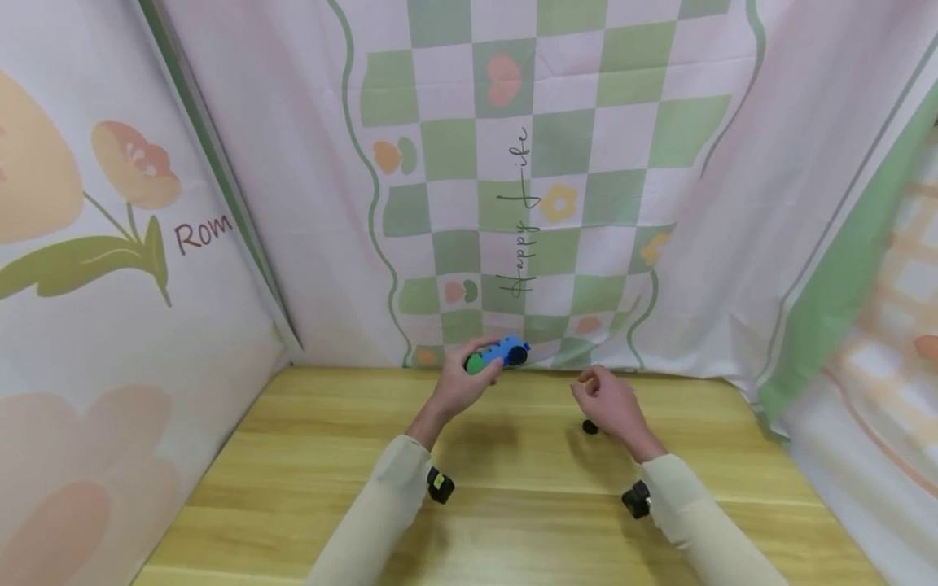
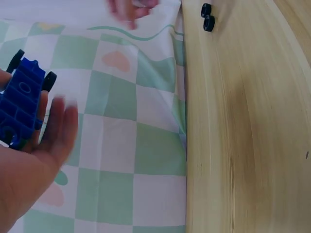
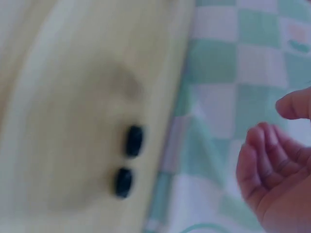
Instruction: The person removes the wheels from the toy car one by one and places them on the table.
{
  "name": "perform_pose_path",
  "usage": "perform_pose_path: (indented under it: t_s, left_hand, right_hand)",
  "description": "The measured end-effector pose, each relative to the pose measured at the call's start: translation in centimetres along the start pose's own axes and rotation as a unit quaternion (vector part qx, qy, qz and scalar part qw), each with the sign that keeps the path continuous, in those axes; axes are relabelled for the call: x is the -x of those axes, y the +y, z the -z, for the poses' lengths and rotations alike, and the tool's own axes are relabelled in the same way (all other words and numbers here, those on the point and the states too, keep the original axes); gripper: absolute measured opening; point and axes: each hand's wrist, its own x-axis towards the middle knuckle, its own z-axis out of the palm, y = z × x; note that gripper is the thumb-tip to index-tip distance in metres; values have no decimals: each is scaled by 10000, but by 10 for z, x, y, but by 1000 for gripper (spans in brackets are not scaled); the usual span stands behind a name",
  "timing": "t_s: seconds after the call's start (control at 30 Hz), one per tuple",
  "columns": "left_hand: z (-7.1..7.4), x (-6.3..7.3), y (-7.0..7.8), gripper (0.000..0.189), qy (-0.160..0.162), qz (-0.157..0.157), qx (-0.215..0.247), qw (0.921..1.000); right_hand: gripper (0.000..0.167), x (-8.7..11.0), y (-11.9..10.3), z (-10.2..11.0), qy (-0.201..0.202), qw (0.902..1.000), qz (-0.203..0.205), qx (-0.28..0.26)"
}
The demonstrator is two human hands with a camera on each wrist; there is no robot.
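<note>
My left hand [image 1: 458, 389] grips a toy car [image 1: 497, 353] above the table, near the curtain. Its body is blue with a green part at one end. In the left wrist view the blue underside of the toy car [image 2: 22, 94] shows, with black wheels at one end; the other end is partly out of frame. To the right, my right hand [image 1: 614, 408] hangs over the table with fingers loosely bent, thumb apart, holding nothing. Beneath it lies a loose black wheel [image 1: 589, 426]. The right wrist view shows two loose wheels, an upper wheel [image 3: 134, 141] and a lower wheel [image 3: 123, 182].
The light wooden table [image 1: 513, 533] ends against a checked curtain [image 1: 506, 244] at the back. Printed fabric [image 1: 110, 342] stands along the left side, and more curtain hangs on the right. A small black camera sits at each wrist.
</note>
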Motion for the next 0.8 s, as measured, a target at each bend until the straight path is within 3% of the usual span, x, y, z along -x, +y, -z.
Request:
perform_pose_path:
  t_s: [0.13, 0.3, 0.47, 0.8]
  left_hand:
    - [-2, 0, 1, 44, -232, 105, 501, 9984]
    - [-4, -1, 3, 43, -194, 46, 245, 9995]
    - [-3, -1, 4, 42, -194, -163, 92, 9996]
    - [-4, 0, 4, 42, -418, -306, -104, 9986]
  right_hand:
    - [22, 2, -35, 6, 358, 9957, 743, -411]
    - [22, 6, -75, 14, 600, 9850, 1217, -1064]
    - [31, 9, -97, 15, 430, 9806, 1149, -1527]
    - [36, 11, -105, 8, 220, 9776, 665, -1983]
